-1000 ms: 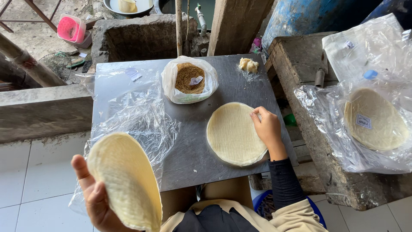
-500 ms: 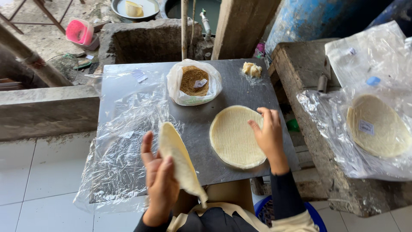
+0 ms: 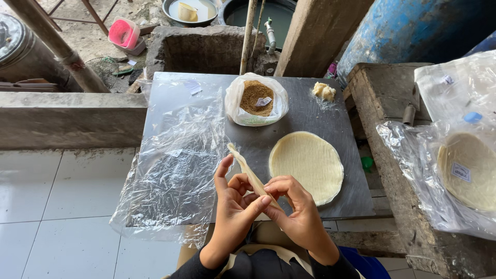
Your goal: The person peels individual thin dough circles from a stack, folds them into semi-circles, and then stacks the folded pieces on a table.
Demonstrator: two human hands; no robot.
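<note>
Both hands pinch one thin dough sheet edge-on above the table's near edge: left hand underneath, right hand gripping its lower end. At two o'clock a flat round sheet lies on the grey tabletop; clear plastic wrap spreads at nine o'clock. Pulled unevenly, the held sheet would likely tear.

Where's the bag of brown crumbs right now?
In the head view, the bag of brown crumbs sits at the far middle of the dark board, just beyond the flat round wrapper, left of the small dough lump.
</note>
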